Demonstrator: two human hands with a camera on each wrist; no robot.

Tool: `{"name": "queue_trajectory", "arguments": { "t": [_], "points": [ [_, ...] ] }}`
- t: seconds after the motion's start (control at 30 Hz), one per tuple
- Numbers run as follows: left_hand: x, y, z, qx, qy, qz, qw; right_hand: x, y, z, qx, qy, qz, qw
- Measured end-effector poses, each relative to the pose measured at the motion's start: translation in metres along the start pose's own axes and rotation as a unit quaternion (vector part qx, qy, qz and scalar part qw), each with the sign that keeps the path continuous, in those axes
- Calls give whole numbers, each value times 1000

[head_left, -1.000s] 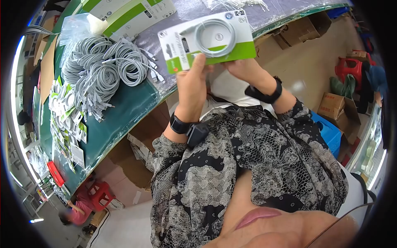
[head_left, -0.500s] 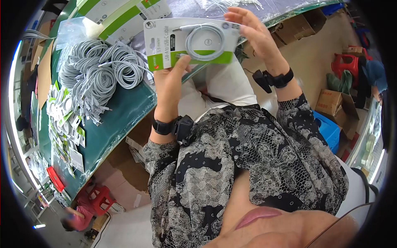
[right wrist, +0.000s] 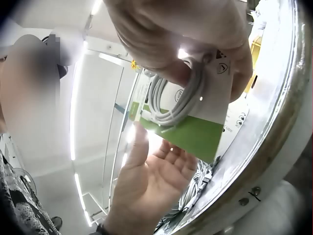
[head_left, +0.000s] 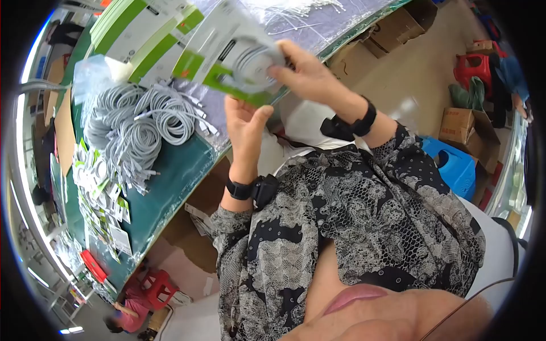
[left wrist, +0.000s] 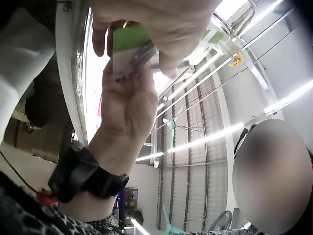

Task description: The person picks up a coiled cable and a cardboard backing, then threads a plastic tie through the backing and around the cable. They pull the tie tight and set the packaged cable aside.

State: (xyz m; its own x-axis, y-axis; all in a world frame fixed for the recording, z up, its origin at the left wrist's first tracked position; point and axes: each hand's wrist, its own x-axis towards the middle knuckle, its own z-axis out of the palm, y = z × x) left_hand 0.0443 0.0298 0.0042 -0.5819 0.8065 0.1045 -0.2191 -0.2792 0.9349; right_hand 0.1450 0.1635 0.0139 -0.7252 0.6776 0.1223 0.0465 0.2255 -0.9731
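Observation:
A white and green cable packaging card (head_left: 213, 40) carries a coiled light-grey USB cable (head_left: 256, 59). My right hand (head_left: 310, 74) pinches the card at its right end, thumb in front over the coil and fingers behind. In the right wrist view the coil (right wrist: 159, 98) lies against the card above its green band. Just under the card's lower edge is my left hand (head_left: 244, 133), palm up, with the thumb spread from loosely bent fingers. The left fingertips overlap the card's bottom edge in the head view.
On the green table (head_left: 165, 170) lies a heap of coiled grey cables (head_left: 128, 122). Carded cables (head_left: 99, 187) are piled nearer the left edge. Printed cards (head_left: 128, 40) are stacked at the back, beside a clear plastic bag (head_left: 91, 79). White thin strips (head_left: 296, 11) lie at the far side.
The left hand held the card half a second ago and has let go. My right hand, open beside the card then, now pinches its right end. The card has tilted.

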Motion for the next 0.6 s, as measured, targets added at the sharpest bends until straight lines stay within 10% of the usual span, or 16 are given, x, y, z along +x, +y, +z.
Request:
{"name": "queue_trajectory", "arguments": {
  "t": [0.27, 0.33, 0.6],
  "points": [
    [-12, -7, -15, -61, 13, -99, 993, 20, 26, -31, -168, 75, -126, 975],
    [-11, -5, -15, -110, 21, -145, 983, 38, 38, -66, -391, 176, -198, 881],
    [-8, -6, -6, -155, 14, -193, 969, 53, 59, -97, -486, 86, -193, 848]
  ]
}}
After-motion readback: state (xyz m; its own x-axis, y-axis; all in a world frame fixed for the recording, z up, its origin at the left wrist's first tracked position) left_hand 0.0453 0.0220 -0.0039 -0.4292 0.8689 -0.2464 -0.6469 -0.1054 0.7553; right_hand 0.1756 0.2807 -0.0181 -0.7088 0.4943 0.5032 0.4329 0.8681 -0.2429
